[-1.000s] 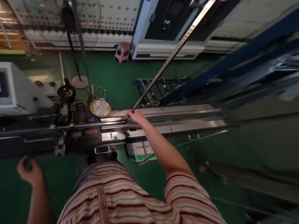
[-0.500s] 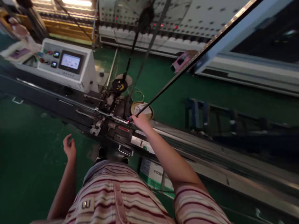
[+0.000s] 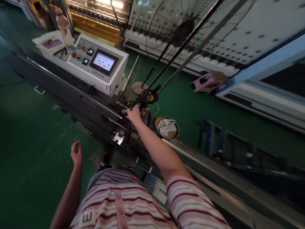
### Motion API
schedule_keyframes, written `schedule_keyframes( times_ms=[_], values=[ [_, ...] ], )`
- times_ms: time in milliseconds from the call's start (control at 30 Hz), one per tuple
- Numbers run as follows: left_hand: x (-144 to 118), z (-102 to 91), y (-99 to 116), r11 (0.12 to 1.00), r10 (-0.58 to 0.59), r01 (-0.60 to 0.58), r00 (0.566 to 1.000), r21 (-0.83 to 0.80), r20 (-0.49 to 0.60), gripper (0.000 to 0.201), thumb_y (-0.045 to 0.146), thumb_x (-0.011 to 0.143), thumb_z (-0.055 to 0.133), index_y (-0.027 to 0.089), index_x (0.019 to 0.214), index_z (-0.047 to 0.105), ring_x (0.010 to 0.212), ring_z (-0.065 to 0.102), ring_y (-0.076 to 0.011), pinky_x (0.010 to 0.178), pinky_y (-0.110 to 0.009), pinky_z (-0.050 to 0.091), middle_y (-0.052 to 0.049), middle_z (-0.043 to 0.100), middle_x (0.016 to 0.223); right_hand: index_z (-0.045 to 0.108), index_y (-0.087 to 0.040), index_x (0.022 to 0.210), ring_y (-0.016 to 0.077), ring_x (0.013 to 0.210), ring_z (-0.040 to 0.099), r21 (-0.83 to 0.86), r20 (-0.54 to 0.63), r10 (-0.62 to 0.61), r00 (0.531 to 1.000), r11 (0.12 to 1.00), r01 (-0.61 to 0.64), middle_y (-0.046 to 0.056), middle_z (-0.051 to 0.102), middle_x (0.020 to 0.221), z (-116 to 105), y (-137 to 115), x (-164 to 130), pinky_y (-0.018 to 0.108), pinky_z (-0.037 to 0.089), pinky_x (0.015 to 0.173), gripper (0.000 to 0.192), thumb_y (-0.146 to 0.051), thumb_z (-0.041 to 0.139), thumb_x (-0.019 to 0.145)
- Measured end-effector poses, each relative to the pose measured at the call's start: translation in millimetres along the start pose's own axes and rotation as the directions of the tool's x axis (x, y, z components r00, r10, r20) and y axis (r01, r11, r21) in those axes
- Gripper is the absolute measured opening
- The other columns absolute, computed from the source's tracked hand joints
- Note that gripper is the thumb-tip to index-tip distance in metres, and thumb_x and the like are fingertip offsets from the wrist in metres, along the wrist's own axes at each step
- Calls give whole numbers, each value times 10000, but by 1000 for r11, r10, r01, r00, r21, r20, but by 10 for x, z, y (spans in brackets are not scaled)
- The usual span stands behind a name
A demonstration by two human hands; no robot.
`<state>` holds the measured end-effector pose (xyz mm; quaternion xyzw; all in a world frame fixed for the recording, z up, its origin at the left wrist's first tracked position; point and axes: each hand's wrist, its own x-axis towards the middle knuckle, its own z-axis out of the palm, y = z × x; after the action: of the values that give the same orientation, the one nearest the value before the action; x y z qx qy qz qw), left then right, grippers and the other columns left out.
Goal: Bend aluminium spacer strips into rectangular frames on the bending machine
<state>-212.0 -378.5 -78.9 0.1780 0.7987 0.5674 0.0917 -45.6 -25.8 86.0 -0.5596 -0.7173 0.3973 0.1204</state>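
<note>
At the far left, the bottle (image 3: 64, 28) stands beside the white control box (image 3: 119, 65), whose screen (image 3: 103, 62) is lit. In front of this box runs the long dark machine bed (image 3: 59, 84). The left hand (image 3: 76, 154) hangs in the air over the green floor, well apart from the bed; its fingers are loosely bent, and I see nothing in it.

More to the right, the right hand (image 3: 132, 115) reaches over the bed. Thumb and fingers are closed, as it seems, on the lower end of the dark strip (image 3: 175, 55); the exact contact is too small to tell. The strip rises from this hand steeply to the upper right, passing in front of the fan (image 3: 184, 30). To guide such a long piece well, I think the pinch should be firm but light, so the strip does not twist, and the fingertips should keep away from the metal fittings close by. The bowl (image 3: 175, 134) with the cloth (image 3: 166, 126) stands farther right, near the forearm.
</note>
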Motion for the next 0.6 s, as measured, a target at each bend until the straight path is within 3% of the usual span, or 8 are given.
schedule_keyframes(
  times_ms=[100,167,300,467,600],
  values=[
    [209,130,-36,998,27,-23,997,-57,66,307,361,884,542,213,1128,655,1156,596,-237,961,-375,517,-104,638,1204,786,-160,954,183,876,731,21,-80,-36,996,999,38,62,769,841,294,-294,98,267,557,853,301,-240,512,859],
    [340,184,-44,995,45,-36,994,-90,96,323,370,890,539,209,1144,656,1168,591,-230,922,-345,530,-112,626,1221,787,-154,911,175,802,731,55,-106,-58,993,996,64,64,767,840,359,-438,93,254,564,794,304,-233,500,846],
    [483,76,-72,992,44,-32,994,-118,101,338,379,882,549,203,1150,657,1157,591,-234,928,-358,527,-122,622,1216,768,-127,857,152,621,692,189,-121,-79,990,977,101,65,744,762,102,-609,-163,234,560,638,282,-236,513,808],
    [303,-448,-131,993,27,-25,1000,-115,13,360,411,843,567,187,1109,659,1098,607,-276,961,-458,516,-138,640,1168,730,-106,805,141,559,663,302,-70,-76,995,949,94,80,737,756,-454,-525,-1035,230,547,554,247,-223,515,772],
    [-24,-1048,-136,993,49,-57,995,-99,-82,400,445,834,580,201,1144,645,1100,613,-287,958,-469,525,-135,644,1202,719,-137,748,145,590,670,342,3,-68,998,938,63,77,737,784,-509,68,-1954,245,562,573,214,-271,552,738]
  ],
)
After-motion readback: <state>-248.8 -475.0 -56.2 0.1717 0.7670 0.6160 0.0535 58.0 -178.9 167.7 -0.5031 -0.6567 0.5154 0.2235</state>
